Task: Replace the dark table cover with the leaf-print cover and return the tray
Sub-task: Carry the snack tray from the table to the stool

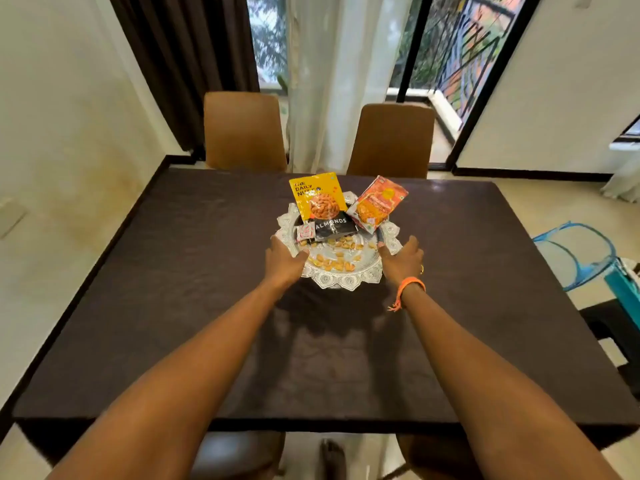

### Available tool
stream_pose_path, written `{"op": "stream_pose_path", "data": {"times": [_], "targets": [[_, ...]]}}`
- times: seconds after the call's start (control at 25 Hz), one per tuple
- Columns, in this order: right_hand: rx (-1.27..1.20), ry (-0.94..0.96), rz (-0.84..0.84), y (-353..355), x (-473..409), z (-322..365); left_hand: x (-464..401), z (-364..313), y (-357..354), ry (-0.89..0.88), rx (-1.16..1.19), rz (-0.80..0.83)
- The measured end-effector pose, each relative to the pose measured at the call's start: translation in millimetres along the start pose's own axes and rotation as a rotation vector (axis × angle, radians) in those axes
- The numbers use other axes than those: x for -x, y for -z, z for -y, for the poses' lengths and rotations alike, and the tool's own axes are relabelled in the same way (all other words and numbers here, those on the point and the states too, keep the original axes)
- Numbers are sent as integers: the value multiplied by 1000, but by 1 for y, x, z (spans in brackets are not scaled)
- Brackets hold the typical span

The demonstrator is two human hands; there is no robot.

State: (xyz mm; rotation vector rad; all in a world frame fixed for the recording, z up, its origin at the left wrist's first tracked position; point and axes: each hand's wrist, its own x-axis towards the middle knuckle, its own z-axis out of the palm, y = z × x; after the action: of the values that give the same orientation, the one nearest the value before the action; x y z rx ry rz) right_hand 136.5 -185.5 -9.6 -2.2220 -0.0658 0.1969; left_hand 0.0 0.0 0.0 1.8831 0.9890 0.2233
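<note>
A dark brown cover (173, 306) lies flat over the whole table. In its middle sits a round silver tray (346, 280) with an ornate scalloped rim. On the tray stand a yellow almond packet (317, 199) and an orange snack packet (377, 204), with a small sachet and loose nuts in front of them. My left hand (285, 259) grips the tray's left rim. My right hand (401, 259), with an orange thread round its wrist, holds the right rim. The tray rests on the cover. No leaf-print cover is in view.
Two brown chairs (244, 131) stand at the table's far side, before curtains and a glass door. Two more chair seats show under the near edge. A blue mesh basket (575, 254) and a dark stool stand on the floor at the right.
</note>
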Motion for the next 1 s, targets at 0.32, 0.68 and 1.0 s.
{"op": "stream_pose_path", "data": {"times": [0.32, 0.68, 1.0], "targets": [[-696, -354, 295, -21, -49, -38, -23, 12, -33, 380, 575, 24], [-770, -339, 322, -3, -51, -44, -10, 3, -36, 391, 711, -13], [-880, -269, 246, 71, 18, -54, 63, -24, -27, 218, 684, 82]]}}
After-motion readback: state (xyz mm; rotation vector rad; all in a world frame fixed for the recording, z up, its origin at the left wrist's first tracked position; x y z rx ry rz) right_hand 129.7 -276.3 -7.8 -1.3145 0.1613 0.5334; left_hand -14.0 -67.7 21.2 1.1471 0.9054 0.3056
